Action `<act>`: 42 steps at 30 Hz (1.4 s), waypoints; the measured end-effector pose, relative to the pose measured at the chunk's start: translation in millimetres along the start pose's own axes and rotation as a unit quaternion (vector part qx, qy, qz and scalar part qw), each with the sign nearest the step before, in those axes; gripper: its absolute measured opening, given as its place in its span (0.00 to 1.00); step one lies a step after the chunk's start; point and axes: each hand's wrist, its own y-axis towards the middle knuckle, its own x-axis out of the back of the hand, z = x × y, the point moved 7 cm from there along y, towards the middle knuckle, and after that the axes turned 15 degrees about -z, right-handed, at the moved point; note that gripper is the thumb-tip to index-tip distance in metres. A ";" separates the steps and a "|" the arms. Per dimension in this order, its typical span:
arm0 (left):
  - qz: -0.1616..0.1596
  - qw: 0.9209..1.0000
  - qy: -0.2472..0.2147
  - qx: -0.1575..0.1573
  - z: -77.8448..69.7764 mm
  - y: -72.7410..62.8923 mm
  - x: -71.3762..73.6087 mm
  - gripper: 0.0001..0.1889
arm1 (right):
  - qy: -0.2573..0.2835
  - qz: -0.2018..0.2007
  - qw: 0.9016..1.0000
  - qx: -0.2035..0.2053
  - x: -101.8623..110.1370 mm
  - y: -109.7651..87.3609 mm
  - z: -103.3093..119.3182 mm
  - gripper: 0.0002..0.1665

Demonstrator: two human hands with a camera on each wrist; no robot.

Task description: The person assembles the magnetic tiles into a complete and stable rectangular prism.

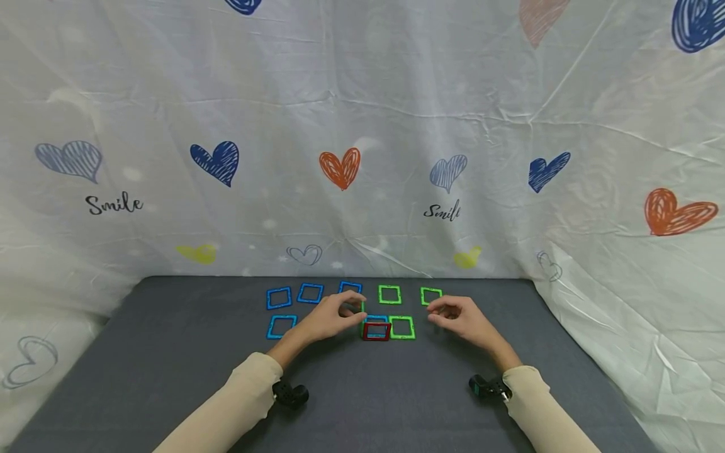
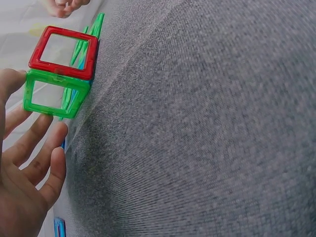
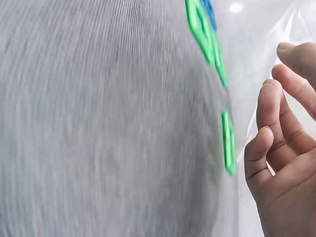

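Note:
In the head view my left hand [image 1: 334, 314] pinches an upright green square magnetic tile [image 2: 49, 77] between thumb and fingertips. A red square tile [image 1: 376, 339] stands upright against it, the two meeting along an edge like a corner. Behind the red tile a blue tile [image 1: 376, 318] shows at the base. Flat to their right lies a green tile [image 1: 403, 337], next to the blue one. My right hand [image 1: 467, 319] holds nothing, its fingers loosely curved, close to another green tile [image 1: 431, 290] at the back right.
More flat tiles lie on the dark grey tablecloth [image 1: 170, 377]: a green one [image 1: 389, 287] at the back and several blue ones, including a near-left blue tile [image 1: 281, 317] beside my left wrist. A white curtain [image 1: 385, 126] with printed hearts hangs behind the table's far edge.

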 end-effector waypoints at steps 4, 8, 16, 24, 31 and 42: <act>0.001 1.000 -0.002 -0.003 -0.8 0.1 0.5 0.23 | -0.010 -0.003 1.000 -0.008 11.1 -1.5 -7.4 0.12; 0.002 1.000 -0.002 -0.002 -1.5 0.0 1.3 0.23 | -0.023 -0.007 1.000 -0.009 18.5 -1.6 -13.6 0.12; 0.003 1.000 0.002 -0.003 -1.1 1.4 0.9 0.23 | -0.044 -0.014 0.999 -0.011 27.6 0.8 -27.7 0.12; 0.006 1.000 -0.003 -0.001 -1.0 0.1 0.8 0.24 | -0.112 -0.021 0.992 -0.046 34.0 6.8 -41.7 0.18; 0.008 1.000 -0.007 0.001 -1.2 -0.5 0.1 0.23 | -0.144 -0.011 0.988 -0.058 34.2 13.0 -47.4 0.25; 0.010 1.000 -0.004 0.003 -2.1 -0.3 0.1 0.23 | -0.173 -0.011 0.984 -0.048 28.6 23.1 -52.4 0.26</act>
